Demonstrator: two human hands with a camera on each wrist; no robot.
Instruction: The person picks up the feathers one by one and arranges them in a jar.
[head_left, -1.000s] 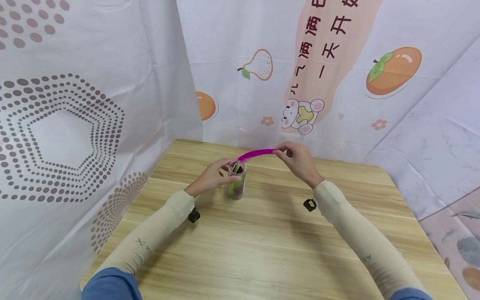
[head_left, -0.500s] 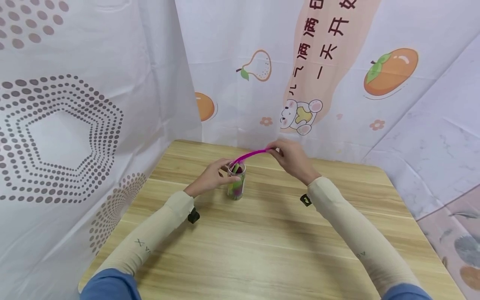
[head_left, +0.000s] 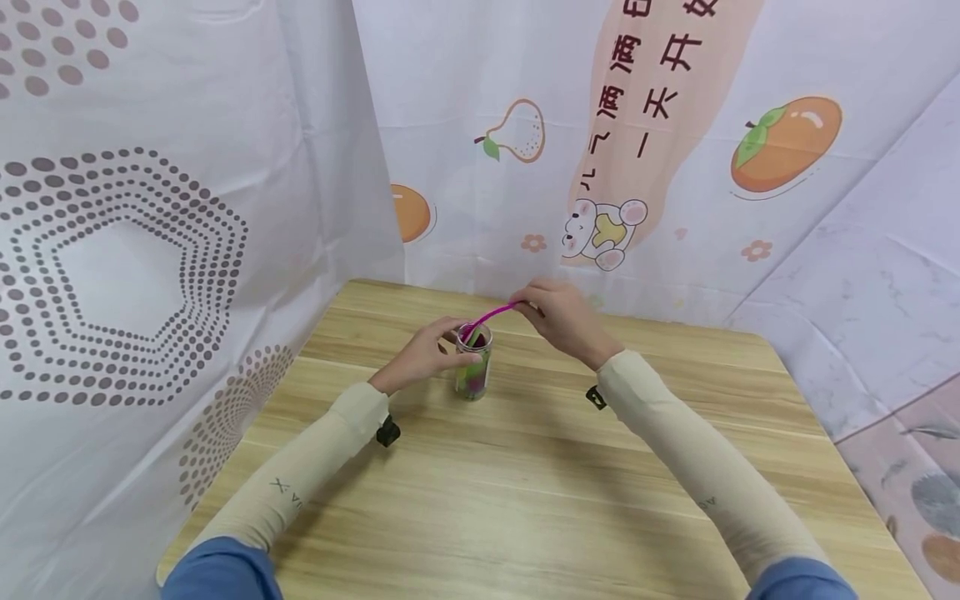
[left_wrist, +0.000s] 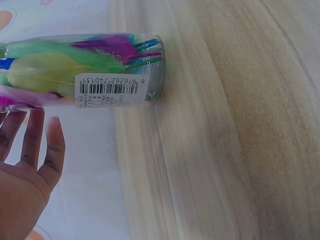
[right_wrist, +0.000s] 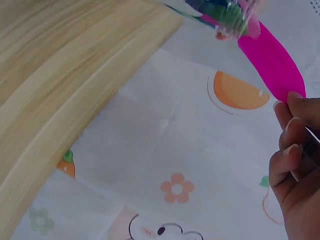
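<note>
Table (head_left: pixel 525 500): pale wood grain, spread wide under both forearms, nearest of all.
Sleeves: cream, down to each wrist, a small black strap clip under each.
Left hand (head_left: pixel 420 354): wrapped round the side of the jar, fingers curled on it in the head view; in the left wrist view fingers (left_wrist: pixel 37 145) seen straighter, lying alongside the glass.
Jar (head_left: pixel 474 362): clear, upright on the table, right against the left hand, just short of the right one; barcode label (left_wrist: pixel 111 90) on its wall; packed with green, yellow, blue and purple feathers.
Magenta feather (head_left: pixel 491 317): one end down in the jar mouth, arching up and across to the right hand; broad pink vane plain in the right wrist view (right_wrist: pixel 272 62).
Right hand (head_left: pixel 558 321): just beyond and beside the jar, raised off the table, fingertips (right_wrist: pixel 290 125) pinching the feather's far tip.
Backdrop (head_left: pixel 675 167): white cloth past both hands, printed with oranges, a pear, a bear and flowers; dotted pattern cloth out beyond the left hand.
</note>
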